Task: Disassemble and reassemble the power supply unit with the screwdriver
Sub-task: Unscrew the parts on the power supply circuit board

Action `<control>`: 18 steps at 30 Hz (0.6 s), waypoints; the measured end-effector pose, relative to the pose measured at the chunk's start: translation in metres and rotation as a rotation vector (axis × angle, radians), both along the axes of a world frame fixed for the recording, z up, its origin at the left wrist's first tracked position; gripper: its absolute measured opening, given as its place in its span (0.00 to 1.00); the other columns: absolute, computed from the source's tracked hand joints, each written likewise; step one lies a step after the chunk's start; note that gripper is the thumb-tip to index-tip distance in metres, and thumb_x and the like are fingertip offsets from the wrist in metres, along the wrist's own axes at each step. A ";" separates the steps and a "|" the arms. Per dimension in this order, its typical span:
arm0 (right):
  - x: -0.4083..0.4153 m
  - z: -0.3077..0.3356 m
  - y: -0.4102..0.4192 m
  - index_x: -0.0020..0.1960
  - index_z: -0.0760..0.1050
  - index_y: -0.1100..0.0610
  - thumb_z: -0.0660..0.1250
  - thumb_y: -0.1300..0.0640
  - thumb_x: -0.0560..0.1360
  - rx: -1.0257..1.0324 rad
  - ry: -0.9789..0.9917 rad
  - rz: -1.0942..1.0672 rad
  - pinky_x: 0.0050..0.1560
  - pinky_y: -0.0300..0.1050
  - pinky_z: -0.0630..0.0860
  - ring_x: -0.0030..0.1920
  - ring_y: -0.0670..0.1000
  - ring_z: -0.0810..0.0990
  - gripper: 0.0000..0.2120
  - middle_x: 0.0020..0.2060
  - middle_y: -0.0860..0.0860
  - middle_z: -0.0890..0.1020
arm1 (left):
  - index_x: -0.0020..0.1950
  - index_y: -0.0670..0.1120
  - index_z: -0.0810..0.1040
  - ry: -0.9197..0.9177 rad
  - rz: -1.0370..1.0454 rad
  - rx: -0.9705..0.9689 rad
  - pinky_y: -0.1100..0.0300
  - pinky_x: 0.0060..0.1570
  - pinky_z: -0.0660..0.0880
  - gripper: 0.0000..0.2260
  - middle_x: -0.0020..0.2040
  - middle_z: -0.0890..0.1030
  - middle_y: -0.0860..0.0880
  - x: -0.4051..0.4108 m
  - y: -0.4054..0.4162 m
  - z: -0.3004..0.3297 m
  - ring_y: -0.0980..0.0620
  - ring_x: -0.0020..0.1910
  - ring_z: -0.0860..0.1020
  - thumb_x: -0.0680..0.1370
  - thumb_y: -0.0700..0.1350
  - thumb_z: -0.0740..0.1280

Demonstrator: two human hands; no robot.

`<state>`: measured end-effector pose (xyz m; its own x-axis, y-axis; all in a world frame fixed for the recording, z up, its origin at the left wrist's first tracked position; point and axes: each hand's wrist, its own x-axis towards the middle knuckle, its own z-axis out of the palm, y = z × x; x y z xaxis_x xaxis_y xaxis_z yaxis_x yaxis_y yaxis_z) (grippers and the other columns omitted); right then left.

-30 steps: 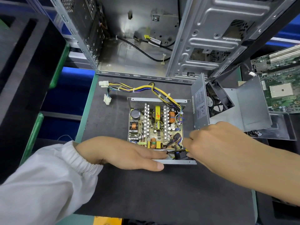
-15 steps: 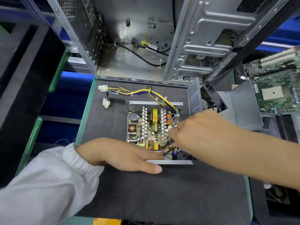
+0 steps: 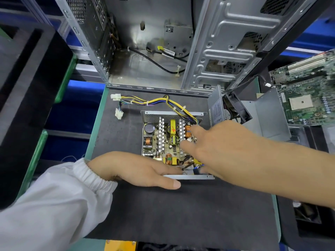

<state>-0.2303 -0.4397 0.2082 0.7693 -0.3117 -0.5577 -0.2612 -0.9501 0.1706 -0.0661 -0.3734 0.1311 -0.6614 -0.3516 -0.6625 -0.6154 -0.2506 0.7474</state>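
Power supply unit (image 3: 168, 140) open on mat, just before computer case (image 3: 154, 51). My left hand (image 3: 137, 169) flat, fingers straight, pressing its near edge. My right hand (image 3: 215, 147) over board, blurred; grip unclear, screwdriver unseen. Risk: fingers snag wires, bend components.

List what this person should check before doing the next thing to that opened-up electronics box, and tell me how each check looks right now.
1. Box held steady: ok. The left hand lies flat along the near edge of the power supply unit.
2. Lid off and out of the way: ok. The cover stands to the right, with its fan.
3. Screwdriver ready: cannot tell. The right hand is blurred over the circuit board; a dark rod shows beneath it.
4. Cable bundle clear of the hands: ok. It trails to the far left on the mat.
5. Screws accounted for: cannot tell.
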 end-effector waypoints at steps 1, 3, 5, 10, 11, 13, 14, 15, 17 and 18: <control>0.000 0.002 -0.002 0.60 0.59 0.52 0.64 0.58 0.74 0.003 0.021 0.005 0.24 0.42 0.55 0.25 0.50 0.60 0.19 0.48 0.54 0.66 | 0.79 0.50 0.60 -0.004 0.006 0.002 0.63 0.74 0.57 0.23 0.76 0.65 0.58 0.000 0.000 0.000 0.62 0.73 0.63 0.84 0.52 0.55; 0.000 0.008 0.000 0.59 0.62 0.53 0.61 0.64 0.73 0.026 0.023 0.004 0.25 0.43 0.53 0.26 0.50 0.59 0.18 0.47 0.56 0.64 | 0.79 0.51 0.60 -0.005 0.011 0.000 0.64 0.74 0.56 0.23 0.76 0.64 0.59 0.001 0.001 -0.001 0.63 0.73 0.62 0.84 0.53 0.55; 0.001 0.012 0.002 0.52 0.67 0.55 0.57 0.67 0.73 -0.016 0.034 0.052 0.26 0.42 0.51 0.26 0.49 0.57 0.11 0.36 0.53 0.60 | 0.79 0.51 0.59 -0.002 0.007 -0.010 0.62 0.74 0.56 0.23 0.76 0.64 0.59 0.001 0.001 -0.002 0.63 0.73 0.62 0.84 0.53 0.55; 0.002 0.007 0.002 0.34 0.62 0.56 0.60 0.63 0.78 -0.073 0.064 0.080 0.27 0.40 0.51 0.27 0.50 0.60 0.15 0.30 0.49 0.63 | 0.78 0.50 0.61 -0.001 0.004 -0.026 0.59 0.74 0.58 0.22 0.75 0.66 0.57 0.000 0.002 -0.002 0.60 0.73 0.64 0.84 0.53 0.55; -0.001 0.003 0.000 0.39 0.64 0.57 0.61 0.62 0.78 -0.055 0.061 0.043 0.26 0.41 0.51 0.28 0.50 0.62 0.10 0.34 0.50 0.65 | 0.78 0.50 0.61 0.000 0.008 -0.023 0.59 0.74 0.58 0.22 0.75 0.66 0.57 0.000 0.002 -0.001 0.60 0.73 0.65 0.84 0.52 0.55; -0.005 0.000 -0.002 0.52 0.59 0.54 0.65 0.60 0.75 0.017 0.025 0.012 0.25 0.42 0.53 0.29 0.52 0.64 0.15 0.45 0.54 0.61 | 0.78 0.49 0.61 0.012 0.013 -0.016 0.61 0.73 0.59 0.22 0.74 0.67 0.57 -0.001 0.002 0.000 0.60 0.72 0.65 0.84 0.51 0.55; -0.004 0.002 -0.004 0.54 0.55 0.53 0.66 0.61 0.72 0.044 0.010 0.007 0.24 0.43 0.54 0.29 0.53 0.65 0.21 0.46 0.54 0.57 | 0.78 0.49 0.62 0.014 0.013 -0.016 0.62 0.73 0.59 0.21 0.74 0.68 0.56 -0.001 0.002 0.000 0.60 0.72 0.66 0.84 0.51 0.55; -0.004 0.003 -0.006 0.53 0.54 0.52 0.67 0.62 0.71 0.052 0.010 0.018 0.24 0.43 0.53 0.29 0.53 0.65 0.22 0.45 0.54 0.55 | 0.78 0.48 0.62 0.012 0.013 -0.019 0.63 0.72 0.59 0.21 0.74 0.68 0.55 -0.001 0.002 0.000 0.59 0.72 0.66 0.84 0.51 0.55; -0.001 0.005 -0.004 0.48 0.57 0.54 0.64 0.63 0.73 0.008 0.017 0.058 0.24 0.43 0.51 0.28 0.52 0.62 0.15 0.40 0.52 0.56 | 0.77 0.48 0.62 0.012 0.013 -0.023 0.63 0.72 0.59 0.21 0.75 0.68 0.54 -0.001 0.002 0.000 0.58 0.72 0.66 0.84 0.50 0.55; 0.001 0.005 -0.004 0.43 0.60 0.55 0.62 0.62 0.75 -0.038 -0.003 0.083 0.25 0.42 0.51 0.27 0.51 0.61 0.10 0.37 0.52 0.60 | 0.77 0.48 0.62 0.018 0.015 -0.025 0.61 0.73 0.59 0.21 0.74 0.68 0.54 -0.001 0.002 0.000 0.58 0.72 0.66 0.84 0.50 0.55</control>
